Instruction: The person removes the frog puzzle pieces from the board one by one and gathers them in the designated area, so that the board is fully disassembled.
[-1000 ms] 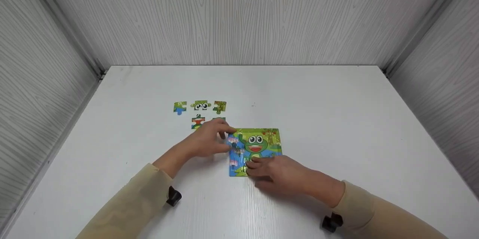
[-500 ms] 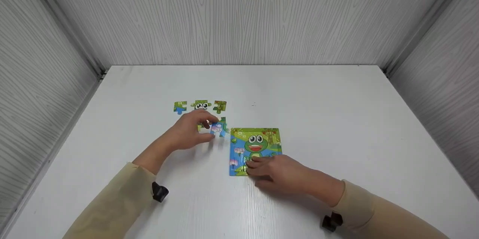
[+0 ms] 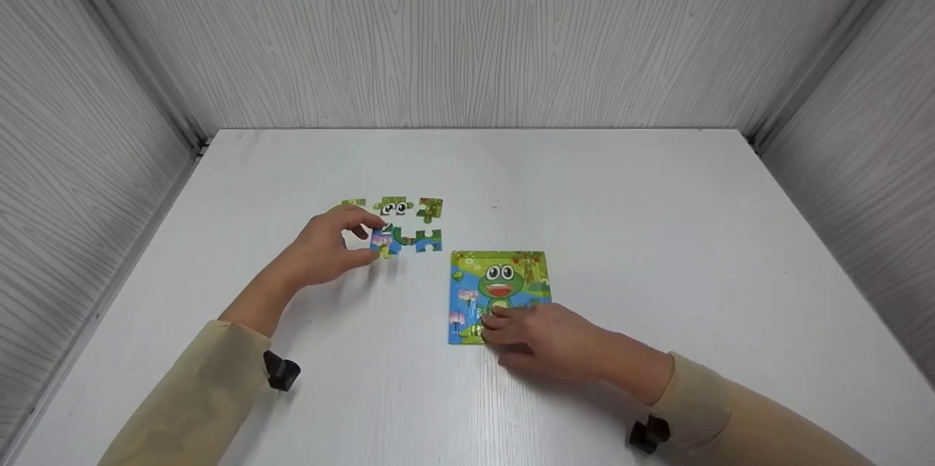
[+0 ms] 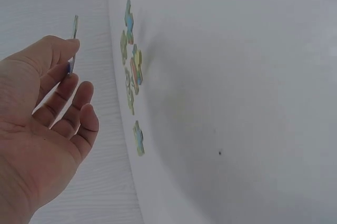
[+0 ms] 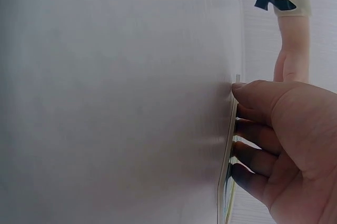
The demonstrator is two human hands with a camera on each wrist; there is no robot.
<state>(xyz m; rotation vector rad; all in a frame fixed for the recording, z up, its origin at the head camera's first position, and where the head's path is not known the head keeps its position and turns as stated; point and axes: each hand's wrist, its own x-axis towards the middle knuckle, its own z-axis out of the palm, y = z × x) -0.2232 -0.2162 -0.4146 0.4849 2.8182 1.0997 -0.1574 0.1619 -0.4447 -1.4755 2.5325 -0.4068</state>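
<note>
My left hand [image 3: 325, 245] pinches a jigsaw piece with a pink flower on blue [image 3: 382, 240] between thumb and fingers. In the head view this piece overlaps a loose frog piece behind it. Edge-on in the left wrist view, the held piece [image 4: 75, 28] stands upright at the fingertips. My right hand [image 3: 548, 342] rests its fingertips on the lower part of a square frog picture board [image 3: 467, 259], covering its lower right corner. In the right wrist view the thumb [image 5: 247, 91] lies at the board's edge and the other fingers touch its face.
Loose jigsaw pieces lie left of the board: one with frog eyes [image 3: 394, 207], a green one with red spots [image 3: 431, 209], a blue and green one [image 3: 429, 241] and a green corner [image 3: 354, 201] partly behind my left hand. The white table [image 3: 621, 196] meets grained panels behind.
My left hand has moved left from the board's left edge to the loose pieces, carrying the flower piece. My right hand has stayed in place on the board.
</note>
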